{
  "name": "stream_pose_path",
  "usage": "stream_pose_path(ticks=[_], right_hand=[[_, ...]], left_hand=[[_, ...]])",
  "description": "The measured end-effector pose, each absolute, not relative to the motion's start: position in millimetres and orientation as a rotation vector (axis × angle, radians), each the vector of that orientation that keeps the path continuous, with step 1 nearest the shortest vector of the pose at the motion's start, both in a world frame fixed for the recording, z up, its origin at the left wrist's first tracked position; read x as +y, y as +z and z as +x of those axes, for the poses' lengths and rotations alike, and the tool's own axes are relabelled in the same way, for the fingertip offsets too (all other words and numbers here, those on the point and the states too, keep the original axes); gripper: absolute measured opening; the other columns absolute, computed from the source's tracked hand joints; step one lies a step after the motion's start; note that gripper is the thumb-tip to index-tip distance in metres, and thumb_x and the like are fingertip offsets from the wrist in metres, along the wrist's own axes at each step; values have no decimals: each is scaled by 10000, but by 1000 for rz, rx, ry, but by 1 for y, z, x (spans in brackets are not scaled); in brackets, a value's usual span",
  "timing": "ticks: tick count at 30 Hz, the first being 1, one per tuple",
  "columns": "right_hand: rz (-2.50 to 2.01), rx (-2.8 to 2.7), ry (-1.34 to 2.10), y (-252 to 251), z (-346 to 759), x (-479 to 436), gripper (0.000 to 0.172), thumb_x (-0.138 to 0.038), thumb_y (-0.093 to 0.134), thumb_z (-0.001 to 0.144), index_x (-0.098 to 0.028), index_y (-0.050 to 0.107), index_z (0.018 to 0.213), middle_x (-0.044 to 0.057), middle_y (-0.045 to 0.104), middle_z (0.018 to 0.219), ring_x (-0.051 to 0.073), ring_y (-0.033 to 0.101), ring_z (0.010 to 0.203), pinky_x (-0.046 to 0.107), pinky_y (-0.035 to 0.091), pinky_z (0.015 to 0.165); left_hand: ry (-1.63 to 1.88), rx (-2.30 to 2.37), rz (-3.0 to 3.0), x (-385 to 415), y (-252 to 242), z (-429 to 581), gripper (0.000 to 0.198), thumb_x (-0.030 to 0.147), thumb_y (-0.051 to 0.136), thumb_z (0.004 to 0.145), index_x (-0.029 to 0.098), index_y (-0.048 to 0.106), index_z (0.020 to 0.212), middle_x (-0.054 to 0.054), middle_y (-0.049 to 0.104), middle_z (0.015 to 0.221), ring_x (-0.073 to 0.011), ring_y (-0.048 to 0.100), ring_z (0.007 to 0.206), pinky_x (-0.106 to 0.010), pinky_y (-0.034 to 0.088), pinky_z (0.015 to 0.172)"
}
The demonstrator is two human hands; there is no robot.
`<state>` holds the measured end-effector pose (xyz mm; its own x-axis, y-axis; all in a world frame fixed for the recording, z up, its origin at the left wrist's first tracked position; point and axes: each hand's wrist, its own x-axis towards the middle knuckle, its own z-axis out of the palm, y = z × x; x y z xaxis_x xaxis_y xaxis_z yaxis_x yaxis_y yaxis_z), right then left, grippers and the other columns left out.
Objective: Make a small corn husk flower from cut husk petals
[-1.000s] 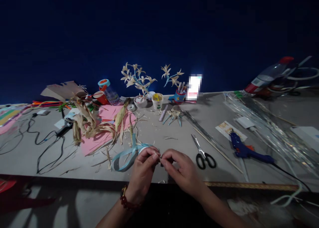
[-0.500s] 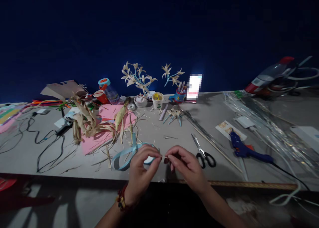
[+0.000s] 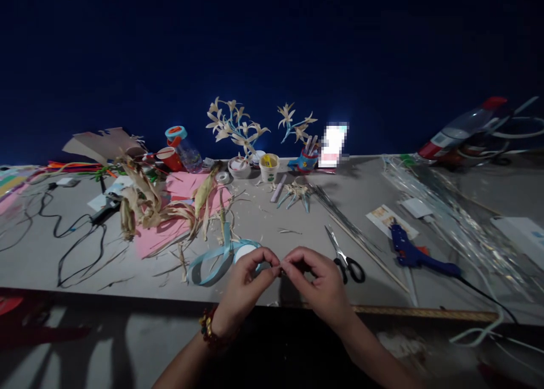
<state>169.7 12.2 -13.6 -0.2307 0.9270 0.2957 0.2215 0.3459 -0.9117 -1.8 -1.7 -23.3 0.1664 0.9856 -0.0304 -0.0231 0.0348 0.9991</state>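
Note:
My left hand (image 3: 250, 281) and my right hand (image 3: 317, 281) meet fingertip to fingertip over the table's front edge, both pinched closed. What sits between the fingertips is too small to make out. Behind my left hand lies a roll of light blue ribbon (image 3: 212, 271), its loose end looped to the left. Scissors (image 3: 345, 257) with black handles lie just beyond my right hand, blades pointing away. Small blue-stemmed husk pieces (image 3: 296, 194) rest farther back on the grey table (image 3: 255, 222).
Pale flower sprays (image 3: 238, 125) stand at the back by a white cup (image 3: 269, 169). Dried husks (image 3: 144, 199) lie on pink paper (image 3: 161, 236) at left. To the right are thin rods (image 3: 361, 244), a blue glue gun (image 3: 416, 256) with its cable, and clear plastic wrapping (image 3: 454, 207).
My fingertips have come together; the thin pale strand that showed between them is now hidden. The view has shifted slightly.

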Motion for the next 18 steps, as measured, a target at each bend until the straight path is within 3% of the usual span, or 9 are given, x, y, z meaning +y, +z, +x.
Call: stream_pose_path(ticks=[10, 18], right_hand=[[-1006, -1723, 647, -19, 170, 10, 153, -156, 586, 924, -217, 621, 788, 3, 651, 698, 159, 601, 634, 277, 468, 611], [-1037, -1642, 724, -15, 176, 16, 161, -170, 611, 920, -212, 610, 765, -7, 617, 681, 151, 584, 621, 268, 462, 592]], left_hand=[[1212, 1290, 1678, 4, -28, 3, 136, 100, 566, 823, 203, 544, 737, -18, 588, 743, -193, 551, 758, -315, 417, 742], [1172, 1203, 1629, 8, -15, -1, 109, 210, 567, 918, 195, 643, 841, -56, 674, 815, -215, 621, 810, -343, 453, 804]])
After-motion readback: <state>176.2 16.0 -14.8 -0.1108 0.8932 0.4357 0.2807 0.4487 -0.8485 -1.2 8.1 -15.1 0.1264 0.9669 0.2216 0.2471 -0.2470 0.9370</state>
